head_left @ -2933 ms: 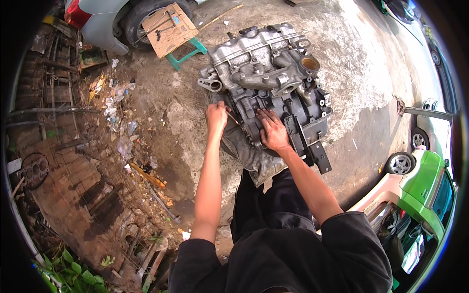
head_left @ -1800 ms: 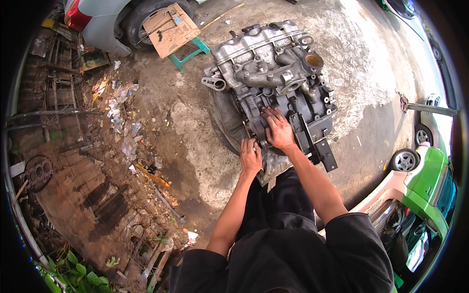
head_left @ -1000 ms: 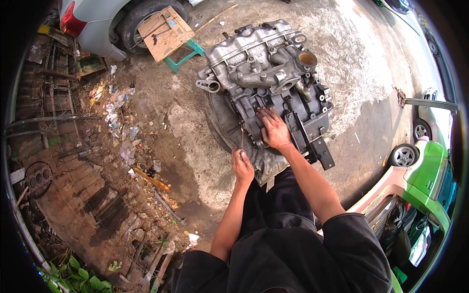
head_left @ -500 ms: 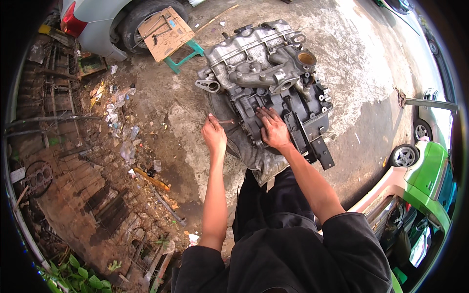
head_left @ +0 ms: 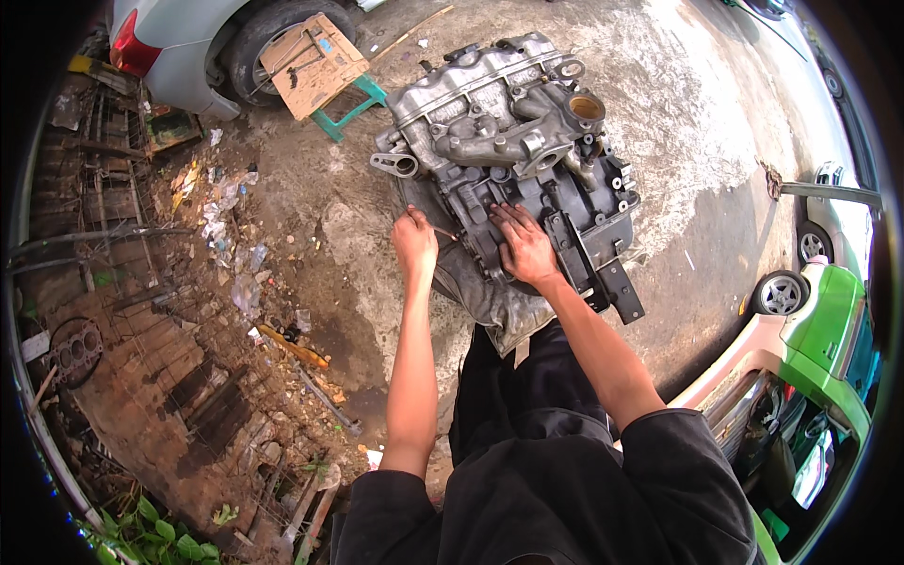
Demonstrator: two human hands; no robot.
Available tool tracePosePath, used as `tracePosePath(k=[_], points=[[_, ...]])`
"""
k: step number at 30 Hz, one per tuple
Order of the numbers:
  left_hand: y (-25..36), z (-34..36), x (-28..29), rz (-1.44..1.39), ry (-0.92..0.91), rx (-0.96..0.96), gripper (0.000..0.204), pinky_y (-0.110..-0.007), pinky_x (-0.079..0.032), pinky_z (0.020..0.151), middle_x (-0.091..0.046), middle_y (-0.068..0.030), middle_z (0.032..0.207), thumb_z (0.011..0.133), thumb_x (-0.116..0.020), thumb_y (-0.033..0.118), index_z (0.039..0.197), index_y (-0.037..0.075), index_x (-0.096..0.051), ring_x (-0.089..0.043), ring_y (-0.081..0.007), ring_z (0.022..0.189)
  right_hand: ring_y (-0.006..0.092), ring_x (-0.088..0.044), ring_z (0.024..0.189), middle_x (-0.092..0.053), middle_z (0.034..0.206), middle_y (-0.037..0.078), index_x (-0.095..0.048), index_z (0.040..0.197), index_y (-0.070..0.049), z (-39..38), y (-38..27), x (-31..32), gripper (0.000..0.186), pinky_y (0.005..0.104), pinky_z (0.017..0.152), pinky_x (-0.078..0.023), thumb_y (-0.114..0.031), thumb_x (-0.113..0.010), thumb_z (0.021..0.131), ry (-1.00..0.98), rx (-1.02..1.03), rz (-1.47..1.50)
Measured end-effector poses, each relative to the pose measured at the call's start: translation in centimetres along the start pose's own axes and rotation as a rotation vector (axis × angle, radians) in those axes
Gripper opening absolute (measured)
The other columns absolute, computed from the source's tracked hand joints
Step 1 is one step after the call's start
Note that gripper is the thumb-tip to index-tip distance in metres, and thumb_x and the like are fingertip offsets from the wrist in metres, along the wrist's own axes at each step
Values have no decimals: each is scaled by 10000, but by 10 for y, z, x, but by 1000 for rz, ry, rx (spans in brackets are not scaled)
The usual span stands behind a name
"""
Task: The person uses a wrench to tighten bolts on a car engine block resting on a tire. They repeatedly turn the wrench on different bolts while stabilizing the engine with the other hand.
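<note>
A large engine (head_left: 508,127) of grey metal lies in front of me, its intake manifold (head_left: 494,143) and round brass-coloured opening facing up. My left hand (head_left: 414,247) is closed around a slim, wrench-like metal tool (head_left: 445,234) whose far end reaches the engine's left side. The fist hides most of the tool's handle, and contact at its tip is too small to make out. Flat on the dark engine block rests my right hand (head_left: 527,250), fingers stretched out. Under the engine's near left side lies a crumpled dark grey cloth or sheet (head_left: 471,287).
A green stool (head_left: 353,111) with a board (head_left: 315,71) bearing tools stands beyond the engine to the left, beside a silver car (head_left: 179,47). Litter and rubble (head_left: 226,226) spread along the left. A green vehicle (head_left: 819,320) is at the right. A flat bracket (head_left: 620,294) juts toward me.
My left wrist has turned, and the tool now slants down toward the engine instead of lying nearly level. My right hand stays on the block. The view has shifted slightly.
</note>
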State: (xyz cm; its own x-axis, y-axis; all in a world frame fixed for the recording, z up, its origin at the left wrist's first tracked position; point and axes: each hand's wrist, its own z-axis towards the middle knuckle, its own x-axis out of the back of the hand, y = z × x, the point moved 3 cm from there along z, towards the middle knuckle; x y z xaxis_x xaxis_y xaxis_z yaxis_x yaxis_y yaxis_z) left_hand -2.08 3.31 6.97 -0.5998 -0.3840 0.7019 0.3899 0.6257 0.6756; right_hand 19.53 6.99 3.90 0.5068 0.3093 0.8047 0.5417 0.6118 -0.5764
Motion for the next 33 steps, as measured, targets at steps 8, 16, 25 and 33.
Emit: tracePosePath(k=[8, 16, 25, 33], points=[[6, 8, 1, 52, -25, -3, 435, -578, -455, 694, -624, -342, 748, 1049, -471, 210, 801, -113, -623, -639, -521, 792, 309, -466, 1400, -534, 1486, 115, -573, 1355, -39, 0, 0, 1, 574, 454, 1223, -326, -72, -614, 783, -2, 3, -3], [10, 8, -3, 25, 28, -64, 507, -555, -433, 667, -587, -322, 675, 1047, -484, 268, 732, -116, -586, -620, -520, 723, 308, -463, 1402, -532, 1487, 114, -567, 1359, -40, 0, -1, 2, 586, 454, 1224, -324, -66, -625, 777, -4, 0, -1], [-3, 42, -21, -51, -119, -32, 459, -587, -472, 729, -635, -355, 785, 1025, -505, 261, 798, -117, -634, -640, -533, 842, 306, -453, 1408, -520, 1497, 109, -559, 1364, -56, -1, 3, -4, 573, 441, 1237, -312, -112, -641, 800, -25, -7, -29], [21, -8, -33, 10, -16, -113, 483, -563, -478, 685, -612, -319, 682, 1041, -461, 226, 722, -110, -598, -650, -513, 750, 311, -470, 1395, -532, 1489, 115, -579, 1350, -41, 0, 0, -1, 581, 458, 1219, -334, -74, -632, 772, 0, -6, -7]])
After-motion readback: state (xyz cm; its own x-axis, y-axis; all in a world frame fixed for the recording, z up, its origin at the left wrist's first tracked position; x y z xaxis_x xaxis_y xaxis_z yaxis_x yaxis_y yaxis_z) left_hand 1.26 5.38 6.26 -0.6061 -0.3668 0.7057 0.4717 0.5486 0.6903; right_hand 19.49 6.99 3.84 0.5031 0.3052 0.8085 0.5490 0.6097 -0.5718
